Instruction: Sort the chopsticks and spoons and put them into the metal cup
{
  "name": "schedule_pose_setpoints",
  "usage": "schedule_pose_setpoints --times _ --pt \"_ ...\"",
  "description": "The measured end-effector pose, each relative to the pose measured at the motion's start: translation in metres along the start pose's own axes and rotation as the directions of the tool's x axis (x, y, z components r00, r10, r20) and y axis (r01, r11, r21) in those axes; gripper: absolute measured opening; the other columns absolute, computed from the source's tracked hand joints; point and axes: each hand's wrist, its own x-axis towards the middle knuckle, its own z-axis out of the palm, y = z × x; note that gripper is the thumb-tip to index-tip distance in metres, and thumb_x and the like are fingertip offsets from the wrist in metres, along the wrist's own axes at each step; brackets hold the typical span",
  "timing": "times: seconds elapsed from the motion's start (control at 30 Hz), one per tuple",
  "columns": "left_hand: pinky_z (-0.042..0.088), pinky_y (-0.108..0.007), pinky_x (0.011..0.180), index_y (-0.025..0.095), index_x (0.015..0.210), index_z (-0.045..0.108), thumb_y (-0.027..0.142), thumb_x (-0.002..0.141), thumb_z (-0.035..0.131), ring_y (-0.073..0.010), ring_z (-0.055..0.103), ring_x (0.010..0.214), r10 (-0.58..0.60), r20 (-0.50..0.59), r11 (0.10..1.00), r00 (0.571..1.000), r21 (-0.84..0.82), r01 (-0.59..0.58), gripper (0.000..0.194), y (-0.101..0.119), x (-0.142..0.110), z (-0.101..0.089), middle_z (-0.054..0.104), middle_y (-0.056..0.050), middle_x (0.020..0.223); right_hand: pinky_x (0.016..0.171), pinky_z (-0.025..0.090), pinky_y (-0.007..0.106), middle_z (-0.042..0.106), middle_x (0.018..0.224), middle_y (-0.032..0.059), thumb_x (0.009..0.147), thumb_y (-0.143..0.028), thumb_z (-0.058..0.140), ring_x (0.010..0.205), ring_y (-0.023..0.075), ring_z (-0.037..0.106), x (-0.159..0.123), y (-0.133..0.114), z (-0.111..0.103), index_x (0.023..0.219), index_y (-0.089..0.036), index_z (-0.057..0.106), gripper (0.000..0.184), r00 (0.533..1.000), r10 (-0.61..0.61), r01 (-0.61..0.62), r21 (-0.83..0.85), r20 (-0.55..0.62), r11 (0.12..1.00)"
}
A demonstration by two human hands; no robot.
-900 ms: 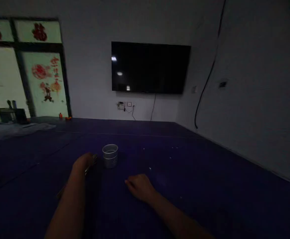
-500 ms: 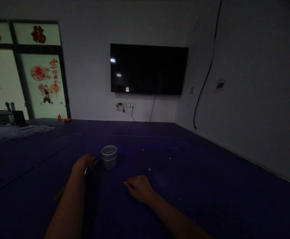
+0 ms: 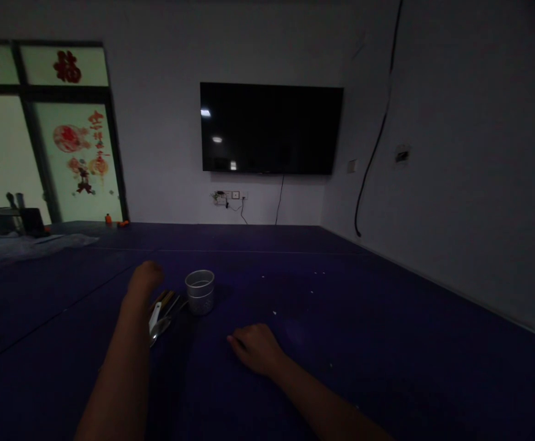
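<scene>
A silver metal cup (image 3: 200, 294) stands upright on the dark blue table covering. Just left of it lies a bunch of utensils, with a white-handled spoon (image 3: 155, 315) and several thin sticks (image 3: 170, 300) that look like chopsticks. My left hand (image 3: 146, 278) is just beyond and left of these utensils, seen from its back; its fingers are mostly hidden, and my forearm covers part of the bunch. To the right of the cup, my right hand (image 3: 256, 347) rests on the table with fingers curled in and nothing visible in them.
Small white scraps (image 3: 275, 313) are scattered on the table covering (image 3: 387, 343). Clear plastic sheeting (image 3: 33, 248) and a black holder (image 3: 31, 220) are at the far left. Small orange items (image 3: 108, 218) sit by the door. A television (image 3: 270, 128) hangs on the wall.
My left hand has moved up and left, away from the utensils, which now show lying on the table. My right hand and the cup have stayed in place.
</scene>
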Motion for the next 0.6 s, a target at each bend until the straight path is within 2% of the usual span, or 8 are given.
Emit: schedule_pose_setpoints --times 0.1,0.17,0.27,0.37,0.5,0.6 --pt "0.048 -0.025 0.079 0.012 0.105 0.063 0.034 0.081 0.06 -0.0228 0.063 0.098 0.04 0.001 0.999 0.999 -0.02 -0.04 0.032 0.017 -0.005 -0.018 0.067 -0.01 0.108 0.054 0.033 0.024 0.072 0.078 0.0046 0.095 -0.034 0.038 0.069 0.0156 0.066 0.001 0.0 0.001 0.078 -0.017 0.065 0.036 1.0 0.006 -0.006 -0.003 -0.007 1.0" --pt "0.046 -0.02 0.079 0.016 0.103 0.065 0.04 0.078 0.062 -0.0198 0.063 0.099 0.099 0.018 0.995 0.995 -0.035 -0.099 0.035 0.032 -0.01 -0.022 0.069 -0.005 0.107 0.054 0.033 0.024 0.072 0.078 0.0045 0.094 -0.034 0.039 0.069 0.0159 0.067 0.001 0.0 0.001 0.077 -0.017 0.065 0.036 1.0 0.006 -0.006 -0.005 -0.008 1.0" --pt "0.047 -0.02 0.074 0.016 0.101 0.066 0.042 0.076 0.061 -0.0202 0.064 0.096 0.139 0.068 0.99 0.988 -0.028 -0.137 0.037 0.052 -0.017 -0.012 0.069 -0.007 0.106 0.053 0.033 0.024 0.072 0.078 0.0044 0.094 -0.034 0.039 0.069 0.0158 0.067 0.001 0.0 0.002 0.077 -0.017 0.065 0.035 1.0 0.005 -0.005 -0.001 -0.002 1.0" --pt "0.048 -0.026 0.072 0.012 0.097 0.068 0.034 0.075 0.06 -0.026 0.065 0.096 0.086 0.082 0.996 0.993 0.008 -0.087 0.032 0.065 -0.018 0.006 0.068 -0.016 0.106 0.054 0.034 0.023 0.072 0.078 0.0044 0.094 -0.034 0.04 0.067 0.0153 0.066 0.001 0.001 0.003 0.077 -0.017 0.066 0.035 1.0 0.011 -0.011 0.002 0.003 1.0" --pt "0.047 -0.025 0.069 0.013 0.083 0.07 0.015 0.068 0.061 -0.0271 0.066 0.092 0.047 0.114 0.998 0.992 0.04 -0.052 0.018 0.068 -0.016 0.021 0.071 -0.018 0.096 0.054 0.035 0.023 0.072 0.078 0.0047 0.094 -0.034 0.039 0.067 0.0153 0.066 0.001 -0.001 0.002 0.078 -0.017 0.066 0.036 1.0 0.007 -0.007 -0.005 0.004 1.0" --pt "0.046 -0.023 0.07 0.013 0.083 0.07 0.01 0.069 0.058 -0.0251 0.066 0.094 0.049 0.104 0.998 0.993 0.027 -0.052 0.019 0.064 -0.014 0.025 0.071 -0.017 0.097 0.054 0.035 0.023 0.072 0.078 0.0051 0.095 -0.034 0.039 0.067 0.0155 0.066 0.001 -0.002 0.0 0.079 -0.016 0.067 0.037 1.0 0.005 -0.005 -0.005 -0.002 1.0"
